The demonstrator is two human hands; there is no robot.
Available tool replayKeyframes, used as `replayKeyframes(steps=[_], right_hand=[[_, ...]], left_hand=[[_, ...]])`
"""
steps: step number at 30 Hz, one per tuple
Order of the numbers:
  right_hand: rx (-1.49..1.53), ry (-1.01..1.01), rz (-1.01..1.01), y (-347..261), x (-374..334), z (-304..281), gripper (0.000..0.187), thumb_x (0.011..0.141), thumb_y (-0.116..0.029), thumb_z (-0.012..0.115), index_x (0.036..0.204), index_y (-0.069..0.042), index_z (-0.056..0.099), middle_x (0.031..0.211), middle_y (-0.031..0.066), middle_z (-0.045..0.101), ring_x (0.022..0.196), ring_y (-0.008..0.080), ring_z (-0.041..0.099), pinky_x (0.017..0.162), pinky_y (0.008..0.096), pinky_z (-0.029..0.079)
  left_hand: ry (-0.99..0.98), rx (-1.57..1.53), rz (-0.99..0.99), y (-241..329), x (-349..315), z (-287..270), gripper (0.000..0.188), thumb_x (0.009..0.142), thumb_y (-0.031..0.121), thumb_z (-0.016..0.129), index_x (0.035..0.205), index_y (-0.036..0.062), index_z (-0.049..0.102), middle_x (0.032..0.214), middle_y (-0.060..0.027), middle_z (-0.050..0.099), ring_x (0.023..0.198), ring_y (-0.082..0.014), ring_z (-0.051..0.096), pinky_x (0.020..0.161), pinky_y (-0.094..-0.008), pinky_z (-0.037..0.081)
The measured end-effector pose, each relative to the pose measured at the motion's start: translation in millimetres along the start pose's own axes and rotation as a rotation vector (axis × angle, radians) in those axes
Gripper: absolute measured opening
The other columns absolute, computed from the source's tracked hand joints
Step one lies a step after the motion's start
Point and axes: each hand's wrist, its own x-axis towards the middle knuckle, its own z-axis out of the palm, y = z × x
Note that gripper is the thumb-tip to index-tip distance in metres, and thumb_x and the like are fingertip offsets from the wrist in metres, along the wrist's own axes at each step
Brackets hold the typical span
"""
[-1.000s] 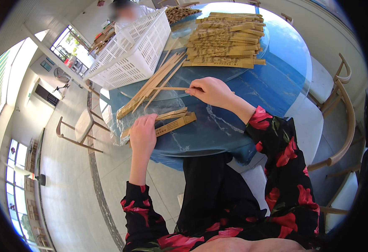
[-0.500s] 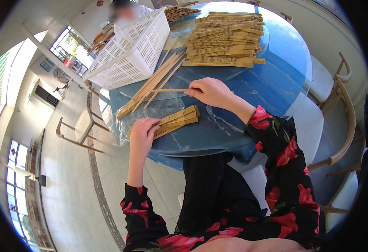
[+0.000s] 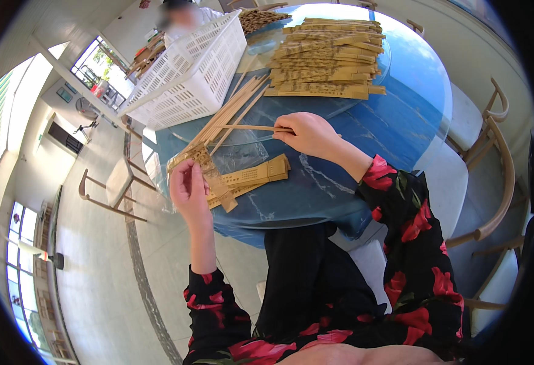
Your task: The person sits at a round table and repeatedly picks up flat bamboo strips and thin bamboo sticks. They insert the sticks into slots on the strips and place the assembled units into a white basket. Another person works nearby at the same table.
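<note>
My left hand (image 3: pixel 188 187) is closed on a brown paper chopstick sleeve (image 3: pixel 222 193), raised and slanting across the near left of the table. Under and beside it lies a small stack of flat paper sleeves (image 3: pixel 270 170). My right hand (image 3: pixel 308 132), above the middle of the table, grips thin wooden chopsticks (image 3: pixel 249 127); whether it is one or two I cannot tell. Their free ends point left, across a bundle of loose chopsticks (image 3: pixel 240 102). A crinkled clear plastic wrapper (image 3: pixel 242 152) lies around the near end of that bundle.
A big pile of brown sleeves (image 3: pixel 328 58) covers the far part of the blue round table (image 3: pixel 316 201). At the far left stands a white slatted basket (image 3: pixel 200 79). Beyond it is another person (image 3: pixel 197 18). Wooden chairs (image 3: pixel 492 176) surround the table.
My left hand has left its place on the small stack, moved slightly left and up, and now holds a raised sleeve. My right hand has shifted barely right with the chopsticks.
</note>
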Motion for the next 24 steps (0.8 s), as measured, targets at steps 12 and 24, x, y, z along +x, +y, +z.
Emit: replayKeyframes(steps=[12,24], right_hand=[[0.857,-0.246,0.320,-14,6,-12,0.030,0.103,-0.030,0.057,0.099,-0.002,0.067,0.066,-0.0023,0.055,0.052,0.0030,0.037,0.047,0.0211,0.027],[0.861,-0.548,0.299,-16,-7,0,0.021,0.100,-0.016,0.058,0.101,0.002,0.068,0.073,0.0034,0.067,0.053,0.0009,0.043,0.047,0.0175,0.031]], left_hand=[[0.137,-0.627,-0.441,-30,-19,38,0.006,0.099,0.007,0.060,0.101,0.0065,0.053,0.087,-0.0053,0.061,0.068,-0.0116,0.056,0.056,-0.0247,0.044],[-0.372,-0.509,-0.420,-7,-40,63,0.012,0.101,0.012,0.061,0.099,0.0005,0.062,0.077,-0.0023,0.059,0.062,-0.0064,0.049,0.055,-0.0207,0.038]])
